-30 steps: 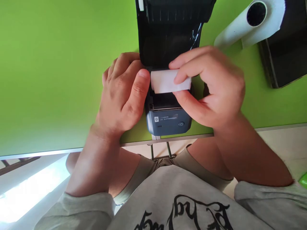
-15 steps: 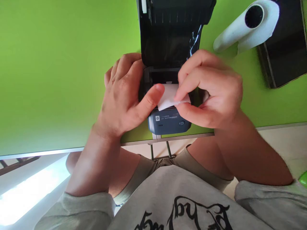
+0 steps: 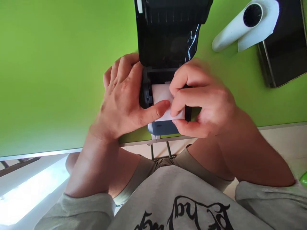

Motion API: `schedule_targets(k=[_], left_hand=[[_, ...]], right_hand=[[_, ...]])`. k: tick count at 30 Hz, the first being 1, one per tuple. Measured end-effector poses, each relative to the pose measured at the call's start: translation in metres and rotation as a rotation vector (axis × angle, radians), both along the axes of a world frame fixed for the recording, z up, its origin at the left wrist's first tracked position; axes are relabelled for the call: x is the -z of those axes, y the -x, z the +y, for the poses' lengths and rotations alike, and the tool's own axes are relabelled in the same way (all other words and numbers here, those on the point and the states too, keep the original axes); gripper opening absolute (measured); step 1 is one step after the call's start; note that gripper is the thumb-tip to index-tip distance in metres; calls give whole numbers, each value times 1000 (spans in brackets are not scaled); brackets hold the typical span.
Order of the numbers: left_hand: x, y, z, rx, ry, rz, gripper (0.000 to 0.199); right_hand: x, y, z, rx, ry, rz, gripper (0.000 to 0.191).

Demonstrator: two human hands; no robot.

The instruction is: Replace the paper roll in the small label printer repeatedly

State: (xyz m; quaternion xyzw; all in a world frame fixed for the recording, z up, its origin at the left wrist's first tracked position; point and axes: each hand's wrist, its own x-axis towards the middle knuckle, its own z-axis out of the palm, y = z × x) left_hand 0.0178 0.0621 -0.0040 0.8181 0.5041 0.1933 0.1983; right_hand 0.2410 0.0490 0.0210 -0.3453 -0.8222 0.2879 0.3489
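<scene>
A small dark label printer (image 3: pixel 161 129) sits at the table's near edge, its black lid (image 3: pixel 168 41) tipped up and back. White label paper (image 3: pixel 163 92) comes out of its bay and lies over the front panel. My left hand (image 3: pixel 122 95) braces the printer's left side, fingers along the casing and thumb laid across the paper. With thumb and fingertips, my right hand (image 3: pixel 203 99) pinches the paper's front edge near its right corner. Most of the front panel's print and the power button are covered by paper and fingers.
At the upper right stands a white paper roll (image 3: pixel 230 32) with a loose end hanging out. A black flat device (image 3: pixel 285 48) lies beside it on the green table (image 3: pixel 59 64). The table's front edge runs just below the printer.
My right hand has drawn the paper toward me and lower, so it now covers the front panel's print. My left thumb has slid right and down along the paper.
</scene>
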Motion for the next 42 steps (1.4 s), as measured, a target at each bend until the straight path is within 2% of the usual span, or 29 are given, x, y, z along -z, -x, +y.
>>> schedule_targets(k=[4,7,12,15,18,21,23,25,29,34,36,42], left_hand=[[-2,1,-1,28,13,28,84],[-3,3,0,52,43,11,91],[0,3,1,39,48,-54,104],[1,2,0,7,34,-90,102],[-1,1,0,13,34,-97,97],[-5,0,1,49,35,-119,92],[-8,-1,2,68,39,-126,88],[-10,-1,3,73,49,-116,84],[-15,-1,1,59,75,-80,81],[-16,0,0,50,91,-77,82],[-15,2,1,56,108,-105,81],[-14,5,4,61,162,-62,79]], right_hand=[[-3,-2,0,-30,38,-33,13],[-4,-1,5,-52,133,-97,12],[-2,2,19,29,273,-92,31],[0,-1,21,141,321,-33,35],[4,-4,15,338,326,58,34],[10,1,10,592,169,289,20],[14,6,11,667,66,435,11],[17,10,15,645,51,484,8],[22,9,19,466,40,463,21],[25,3,15,241,206,343,35],[23,1,14,171,205,304,39],[17,-3,15,85,249,260,37]])
